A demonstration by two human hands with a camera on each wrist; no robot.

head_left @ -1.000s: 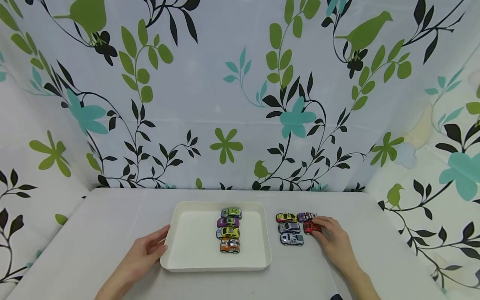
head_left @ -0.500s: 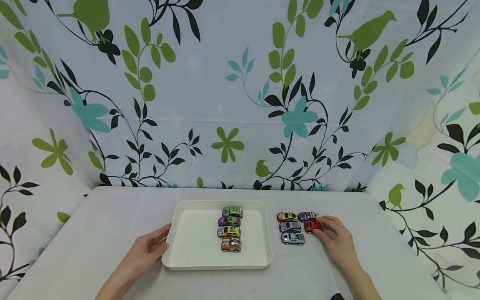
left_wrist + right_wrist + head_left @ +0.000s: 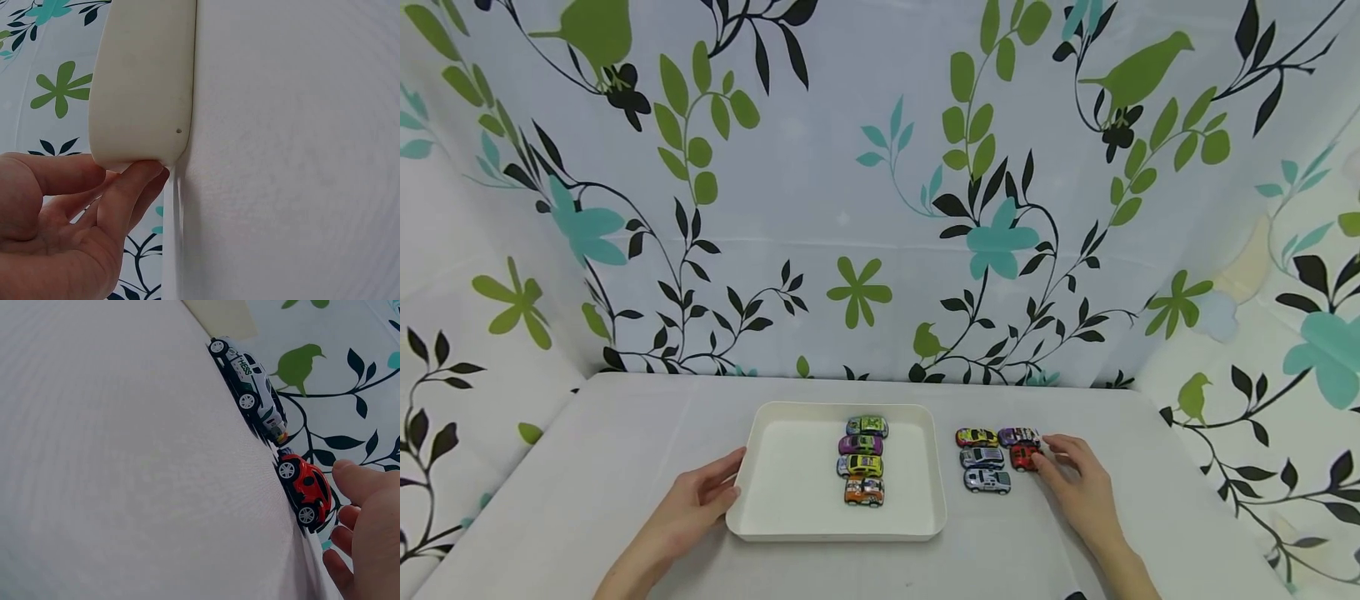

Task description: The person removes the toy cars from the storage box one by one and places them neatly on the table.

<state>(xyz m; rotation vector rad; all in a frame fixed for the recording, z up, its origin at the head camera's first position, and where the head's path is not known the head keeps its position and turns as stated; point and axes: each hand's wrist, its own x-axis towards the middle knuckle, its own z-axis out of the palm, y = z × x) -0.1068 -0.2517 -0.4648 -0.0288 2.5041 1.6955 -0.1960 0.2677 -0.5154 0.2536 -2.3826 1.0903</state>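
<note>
My left hand [image 3: 694, 500] is at the left side of a white tray [image 3: 790, 521], fingertips and thumb touching the outside of its wall. In the left wrist view, those fingers [image 3: 119, 200] meet the end of the tray [image 3: 147, 81]. Inside the tray, toy cars stand in a column: green [image 3: 867, 426], purple [image 3: 861, 445], yellow [image 3: 860, 466] and orange [image 3: 864, 491]. Right of the tray, my right hand [image 3: 1078, 487] is beside a red toy car [image 3: 1022, 457], thumb tip close to it. The right wrist view shows a gap between thumb and red car [image 3: 306, 487].
Next to the red car is a purple-and-white car [image 3: 1018, 437]. Left of these stand a yellow-and-red car [image 3: 977, 437], a grey car [image 3: 982, 457] and a silver car [image 3: 987, 481]. A leaf-patterned cloth [image 3: 857, 192] hangs behind the white table [image 3: 647, 408].
My right hand's fingertips have eased slightly to the right, away from the red and purple-and-white cars. The left hand stays at the tray. The head view has shifted a little.
</note>
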